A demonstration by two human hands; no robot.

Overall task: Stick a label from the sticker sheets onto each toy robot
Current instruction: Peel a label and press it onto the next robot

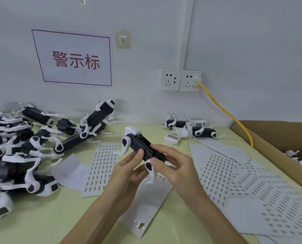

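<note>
We see a pale green desk (pixel 41 217). A heap of toy robots (pixel 23 147) covers its left side, one sticker sheet (pixel 102 166) lies mid-desk, overlapping sticker sheets (pixel 252 191) spread across the right, and a few more robots (pixel 203 132) sit at the back edge.

i've got the toy robot (pixel 139 141) in view, hard plastic by the look of it, black body matt, white legs smooth with a slight sheen, same as the pile of robots (pixel 23 147). the sticker sheets (pixel 102 169) read as thin matt paper, lying on a table (pixel 41 217) with a smooth, dull pale-green top. the box (pixel 270 136) is plain brown cardboard, rough-looking, no gloss.
</note>
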